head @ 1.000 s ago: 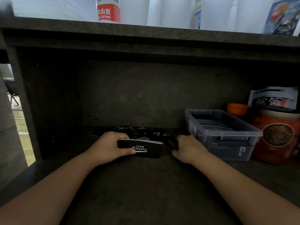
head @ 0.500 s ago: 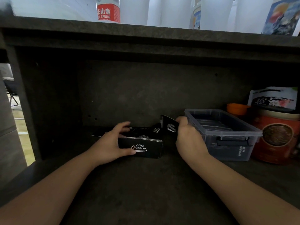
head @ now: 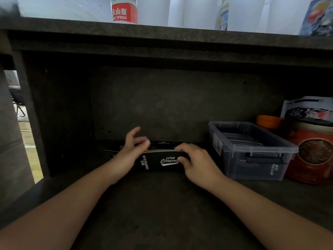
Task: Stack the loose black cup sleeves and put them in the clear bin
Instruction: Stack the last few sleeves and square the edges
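Carefully, the right hand (head: 195, 162) pinched the stack of black cup sleeves (head: 158, 160) on the shelf (head: 162, 204), just left of the clear bin (head: 252, 150), while the left hand (head: 130, 150), blurred, fingers apparently spread, should square the edges before lifting.

Dim shelf recess, slight motion blur

both my bare forearms reach forward from the bottom corners and draw in toward the middle. my left hand (head: 128, 152) is lifted with its fingers loose and spread, the index raised, the fingertips blurred. my right hand (head: 195, 162) sits just beside it, palm down, fingers curled over the top and thumb pressed on the front of what it grips.
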The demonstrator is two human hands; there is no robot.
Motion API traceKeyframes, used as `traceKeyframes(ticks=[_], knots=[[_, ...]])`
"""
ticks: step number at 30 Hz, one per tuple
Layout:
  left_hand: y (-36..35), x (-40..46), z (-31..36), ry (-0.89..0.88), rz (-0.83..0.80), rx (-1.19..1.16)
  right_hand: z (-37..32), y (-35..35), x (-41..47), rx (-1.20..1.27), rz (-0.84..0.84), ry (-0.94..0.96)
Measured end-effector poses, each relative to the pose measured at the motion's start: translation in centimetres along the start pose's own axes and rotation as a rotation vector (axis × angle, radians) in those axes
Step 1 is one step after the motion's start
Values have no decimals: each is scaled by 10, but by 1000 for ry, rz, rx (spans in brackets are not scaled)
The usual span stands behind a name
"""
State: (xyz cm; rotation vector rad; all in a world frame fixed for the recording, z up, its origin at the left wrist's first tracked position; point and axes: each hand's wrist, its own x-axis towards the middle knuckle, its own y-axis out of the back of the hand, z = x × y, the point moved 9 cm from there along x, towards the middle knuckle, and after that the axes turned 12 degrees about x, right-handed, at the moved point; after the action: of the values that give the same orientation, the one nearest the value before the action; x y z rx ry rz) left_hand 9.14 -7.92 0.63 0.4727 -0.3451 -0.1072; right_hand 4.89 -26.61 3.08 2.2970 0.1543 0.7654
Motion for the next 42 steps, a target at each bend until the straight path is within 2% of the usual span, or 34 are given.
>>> traceKeyframes(ticks=[1,2,4,5,7,10,13,15,19,21,25,28,31,34,36,39,42], knots=[[9,2,-6,39,74,-9,7,3,1,5,-9,-44],[20,3,-14,93,153,88,16,3,3,-10,-47,-94],[40,3,-33,222,227,499,29,-3,2,-84,-139,-173],[42,-1,-40,287,193,691,31,-4,1,-104,-151,-183],[35,-3,-51,357,45,894,28,-1,2,-69,-97,-150],[27,-3,-52,346,-22,913,19,6,2,1,-11,-81],[28,-1,-49,277,-3,960,17,-4,0,19,-120,-46],[33,-2,-40,240,76,919,15,-7,-2,27,-156,-13],[57,-8,-10,115,347,734,15,-5,-1,62,-117,8],[57,-10,0,12,366,635,16,-5,-1,69,-96,-20],[36,-12,16,-113,290,563,22,-5,-2,88,-88,-103],[8,-15,19,-88,74,335,17,-6,-3,137,-94,-72],[-21,-16,18,-35,-127,99,7,-12,-4,154,-146,35],[-24,-12,11,37,-159,-155,4,-9,-3,131,-107,76],[-25,-12,7,70,-193,-231,8,-8,-2,94,-92,47],[-29,-11,2,85,-232,-227,5,-13,-2,37,-162,48],[-23,-9,-2,53,-177,-138,4,-9,-2,32,-171,25]])
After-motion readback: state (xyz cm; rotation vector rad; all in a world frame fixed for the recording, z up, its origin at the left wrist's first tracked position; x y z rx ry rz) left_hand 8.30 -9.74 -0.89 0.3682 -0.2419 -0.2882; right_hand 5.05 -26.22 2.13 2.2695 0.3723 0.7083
